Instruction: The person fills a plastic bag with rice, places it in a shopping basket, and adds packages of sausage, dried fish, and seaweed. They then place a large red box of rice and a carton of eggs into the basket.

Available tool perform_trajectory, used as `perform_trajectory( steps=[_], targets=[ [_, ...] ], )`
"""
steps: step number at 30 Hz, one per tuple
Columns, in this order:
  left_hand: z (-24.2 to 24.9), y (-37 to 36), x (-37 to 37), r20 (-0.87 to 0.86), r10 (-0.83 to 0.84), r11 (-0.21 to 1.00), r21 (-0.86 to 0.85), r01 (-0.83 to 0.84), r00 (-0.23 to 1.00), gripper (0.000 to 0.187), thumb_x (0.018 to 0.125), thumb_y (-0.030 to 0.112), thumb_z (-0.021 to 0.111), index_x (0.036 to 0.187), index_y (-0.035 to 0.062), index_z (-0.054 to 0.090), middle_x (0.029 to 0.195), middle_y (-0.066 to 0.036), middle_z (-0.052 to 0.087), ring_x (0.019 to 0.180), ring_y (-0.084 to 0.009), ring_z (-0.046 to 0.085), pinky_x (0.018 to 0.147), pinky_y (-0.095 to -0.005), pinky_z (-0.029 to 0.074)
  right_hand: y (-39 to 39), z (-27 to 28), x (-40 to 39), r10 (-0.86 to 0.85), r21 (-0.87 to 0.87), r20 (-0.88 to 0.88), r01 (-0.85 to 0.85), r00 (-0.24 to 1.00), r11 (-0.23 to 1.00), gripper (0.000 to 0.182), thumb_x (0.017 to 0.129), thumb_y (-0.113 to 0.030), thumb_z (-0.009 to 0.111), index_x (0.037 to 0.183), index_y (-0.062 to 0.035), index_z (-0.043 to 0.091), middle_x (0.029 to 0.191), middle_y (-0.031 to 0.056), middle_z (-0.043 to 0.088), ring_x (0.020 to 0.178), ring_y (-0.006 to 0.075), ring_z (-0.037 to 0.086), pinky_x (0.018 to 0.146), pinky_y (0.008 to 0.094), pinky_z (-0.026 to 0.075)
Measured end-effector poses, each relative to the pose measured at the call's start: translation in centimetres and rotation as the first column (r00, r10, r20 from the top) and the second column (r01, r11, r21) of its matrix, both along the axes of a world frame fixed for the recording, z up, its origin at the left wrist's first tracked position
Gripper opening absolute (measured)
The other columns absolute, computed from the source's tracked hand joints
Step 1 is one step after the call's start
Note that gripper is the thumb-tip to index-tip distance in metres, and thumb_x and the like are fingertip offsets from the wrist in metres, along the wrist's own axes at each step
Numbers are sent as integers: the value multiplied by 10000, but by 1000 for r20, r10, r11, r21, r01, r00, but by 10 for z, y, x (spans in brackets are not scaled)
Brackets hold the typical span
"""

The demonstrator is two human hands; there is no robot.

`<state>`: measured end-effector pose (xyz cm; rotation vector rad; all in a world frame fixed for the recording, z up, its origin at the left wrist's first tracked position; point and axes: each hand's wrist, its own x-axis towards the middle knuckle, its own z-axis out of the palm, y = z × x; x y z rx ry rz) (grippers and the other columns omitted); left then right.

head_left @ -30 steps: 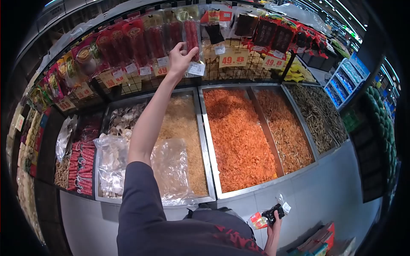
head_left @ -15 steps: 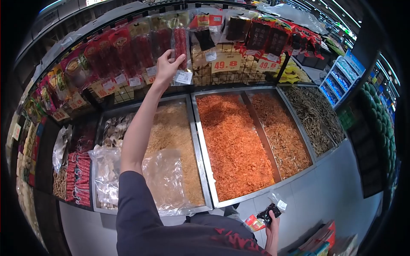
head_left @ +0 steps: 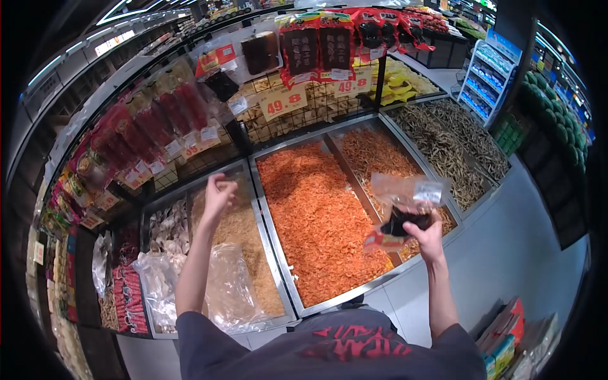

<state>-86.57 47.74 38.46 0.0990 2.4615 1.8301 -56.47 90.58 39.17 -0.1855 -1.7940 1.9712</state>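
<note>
My right hand [head_left: 427, 237] grips a clear plastic packet of dark food [head_left: 401, 220] with a red label at its lower left. It is held up over the right part of the orange dried shrimp [head_left: 316, 215]. My left hand [head_left: 220, 195] holds nothing, its fingers loosely bent and partly apart. It hovers above the bin of small pale dried shrimp-like bits [head_left: 246, 218], below and right of the hanging packs of red sausages [head_left: 170, 113]. A similar packet of dark food [head_left: 221, 85] hangs on the rack.
Red bags of dark food [head_left: 316, 47] hang along the rack above price signs [head_left: 284, 103]. Dried small fish [head_left: 437, 149] fill the right bin. Clear plastic sheeting [head_left: 231, 285] covers part of the left bins. A blue-and-white shelf [head_left: 486, 82] stands beyond, with boxes [head_left: 503, 339] at lower right.
My left hand has left the hanging sausage pack and come down over the bins. My right hand has lifted the packet from low near the floor up in front of me. The view has turned right.
</note>
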Motion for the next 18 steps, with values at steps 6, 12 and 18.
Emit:
perform_trajectory(
  steps=[6,12,18],
  targets=[
    [-47,29,144,279,-538,768,-226,599,796,316,923,232,686,1181,56,637,926,-55,673,785,-115,657,703,-273,537,56,70,-120,133,73,-299,-116,945,991,505,764,68,765,1209,27,530,1130,114,649,1033,174,642,948,306,521],
    [-97,25,271,432,-251,954,-40,296,866,213,944,189,654,1105,49,658,757,-9,651,701,-93,642,592,-232,466,84,76,-190,241,96,-351,-221,905,970,487,791,-37,788,1226,32,578,1167,102,662,1069,159,621,985,320,472],
    [-206,8,411,685,241,968,-117,-222,688,142,915,152,652,867,26,699,502,2,515,400,-99,487,399,-262,391,92,68,-230,252,57,-348,-248,903,967,444,831,-74,774,1221,21,584,1160,89,664,1041,144,616,973,304,467]
  ],
)
